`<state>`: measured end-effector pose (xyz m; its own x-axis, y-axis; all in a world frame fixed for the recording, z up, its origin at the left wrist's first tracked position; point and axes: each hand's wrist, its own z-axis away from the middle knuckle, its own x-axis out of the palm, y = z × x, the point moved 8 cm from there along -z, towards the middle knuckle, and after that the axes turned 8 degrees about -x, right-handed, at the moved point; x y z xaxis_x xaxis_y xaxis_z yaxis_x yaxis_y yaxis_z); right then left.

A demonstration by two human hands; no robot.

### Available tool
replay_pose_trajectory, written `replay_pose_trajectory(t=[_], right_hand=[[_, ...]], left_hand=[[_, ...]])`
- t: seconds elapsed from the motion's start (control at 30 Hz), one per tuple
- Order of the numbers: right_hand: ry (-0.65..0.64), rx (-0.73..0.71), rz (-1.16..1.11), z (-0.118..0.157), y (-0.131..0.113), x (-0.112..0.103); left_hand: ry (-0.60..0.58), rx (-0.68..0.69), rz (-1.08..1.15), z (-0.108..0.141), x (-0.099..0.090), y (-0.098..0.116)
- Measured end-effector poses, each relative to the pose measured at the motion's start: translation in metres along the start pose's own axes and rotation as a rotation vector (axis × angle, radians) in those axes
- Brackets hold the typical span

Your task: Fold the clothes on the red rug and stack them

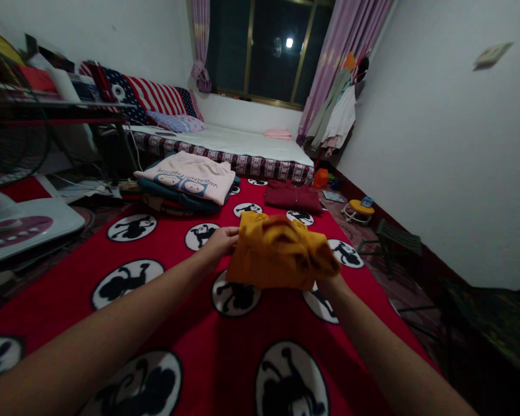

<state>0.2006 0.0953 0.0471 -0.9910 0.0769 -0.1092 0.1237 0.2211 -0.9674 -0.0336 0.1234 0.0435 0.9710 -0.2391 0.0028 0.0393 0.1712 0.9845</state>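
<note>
Our left hand [222, 240] is at the left edge of a yellow garment [273, 263], its fingers bent in against the cloth and the tips passing out of sight behind it; we cannot tell how firmly they are closed. The right hand [328, 284] is under the garment's near right corner, largely covered by the cloth, and we cannot tell whether its fingers are apart or together. The garment is bunched along its top, blurred in places, and sits between both hands over the middle of a red blanket [216, 358] printed with dark figures in white rounds.

We note a broad stretch of blanket between the garment and our near side, and a wide strip to the left beside the left forearm. On the right the margin is narrower: the blanket's edge runs slantwise just past the right hand, with a green folding stool [399, 238] and a small yellow stool [359, 208] on the floor beyond.

Toward the far left edge we find a pile of folded clothes [173, 199], topped by a pale pink garment [199, 167] with printed lettering. At the far right lies a folded dark red garment [292, 197], well apart from the pile, with patterned blanket showing between. A low bed [242, 138] with a white top closes the far end, beneath the window [268, 52].
</note>
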Motion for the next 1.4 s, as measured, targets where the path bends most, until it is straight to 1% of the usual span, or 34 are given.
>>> replay_pose_trajectory(t=[0.07, 0.13, 0.17, 0.23, 0.3, 0.37, 0.4, 0.47, 0.53, 0.6, 0.67, 0.73, 0.83, 0.9, 0.97, 1.0, 1.03, 1.1, 1.13, 1.17, 1.2, 1.23, 1.27, 1.3, 1.33, 1.37, 1.4], right_hand=[[0.07, 0.088, -0.055, -0.025, 0.025, 0.001], [0.125, 0.131, -0.055, -0.034, 0.046, -0.001], [0.153, 0.118, -0.028, -0.033, 0.052, -0.004], [0.196, 0.031, 0.063, -0.026, 0.053, -0.009], [0.213, -0.046, 0.119, -0.013, 0.046, -0.012], [0.19, -0.102, 0.138, 0.002, 0.037, -0.012], [0.166, -0.117, 0.16, 0.01, 0.033, -0.011], [0.099, -0.112, 0.222, 0.025, 0.029, -0.011], [0.027, -0.048, 0.271, 0.034, 0.033, -0.013], [-0.003, 0.002, 0.273, 0.032, 0.037, -0.016], [0.015, -0.034, 0.271, 0.014, 0.034, -0.017], [0.062, -0.11, 0.296, -0.011, 0.028, -0.016], [0.16, -0.161, 0.343, -0.042, 0.026, -0.013], [0.297, -0.282, 0.346, -0.046, 0.019, -0.016], [0.45, -0.431, 0.363, -0.035, 0.012, -0.023], [0.49, -0.455, 0.405, -0.03, 0.012, -0.026], [0.494, -0.427, 0.474, -0.027, 0.015, -0.028], [0.439, -0.314, 0.658, -0.027, 0.02, -0.029], [0.414, -0.283, 0.752, -0.027, 0.017, -0.028], [0.398, -0.286, 0.832, -0.029, 0.01, -0.026], [0.381, -0.322, 0.892, -0.031, 0.001, -0.021], [0.345, -0.375, 0.933, -0.034, -0.008, -0.012], [0.277, -0.419, 0.963, -0.039, -0.015, -0.001], [0.178, -0.437, 0.99, -0.045, -0.016, 0.012], [0.063, -0.424, 1.021, -0.051, -0.012, 0.025], [-0.047, -0.384, 1.061, -0.058, -0.003, 0.036], [-0.135, -0.329, 1.107, -0.064, 0.009, 0.044]], left_hand=[[0.121, -0.075, 0.09, -0.024, -0.009, -0.012], [0.183, -0.072, 0.117, -0.033, -0.012, -0.024], [0.203, -0.05, 0.108, -0.033, -0.012, -0.03], [0.241, 0.01, 0.032, -0.024, -0.012, -0.038], [0.272, 0.098, -0.08, -0.01, -0.011, -0.041], [0.266, 0.174, -0.171, 0.004, -0.009, -0.042], [0.246, 0.188, -0.203, 0.01, -0.007, -0.044], [0.18, 0.171, -0.242, 0.02, -0.004, -0.05], [0.144, 0.147, -0.3, 0.026, -0.003, -0.052], [0.179, 0.163, -0.391, 0.026, -0.004, -0.044], [0.254, 0.202, -0.477, 0.018, -0.006, -0.028], [0.303, 0.234, -0.501, 0.002, -0.005, -0.011], [0.385, 0.275, -0.488, -0.025, -0.002, 0.008], [0.466, 0.377, -0.511, -0.031, 0.0, 0.017], [0.52, 0.499, -0.571, -0.027, 0.004, 0.02], [0.529, 0.527, -0.623, -0.025, 0.007, 0.019], [0.54, 0.52, -0.693, -0.023, 0.009, 0.016], [0.592, 0.465, -0.861, -0.018, 0.011, 0.014], [0.623, 0.458, -0.939, -0.016, 0.014, 0.017], [0.639, 0.475, -1.001, -0.014, 0.018, 0.022], [0.617, 0.513, -1.044, -0.013, 0.026, 0.028], [0.548, 0.555, -1.074, -0.015, 0.037, 0.033], [0.444, 0.577, -1.101, -0.021, 0.05, 0.035], [0.331, 0.567, -1.13, -0.028, 0.061, 0.033], [0.233, 0.521, -1.161, -0.038, 0.069, 0.027], [0.164, 0.451, -1.191, -0.049, 0.073, 0.019], [0.131, 0.376, -1.215, -0.06, 0.072, 0.01]])
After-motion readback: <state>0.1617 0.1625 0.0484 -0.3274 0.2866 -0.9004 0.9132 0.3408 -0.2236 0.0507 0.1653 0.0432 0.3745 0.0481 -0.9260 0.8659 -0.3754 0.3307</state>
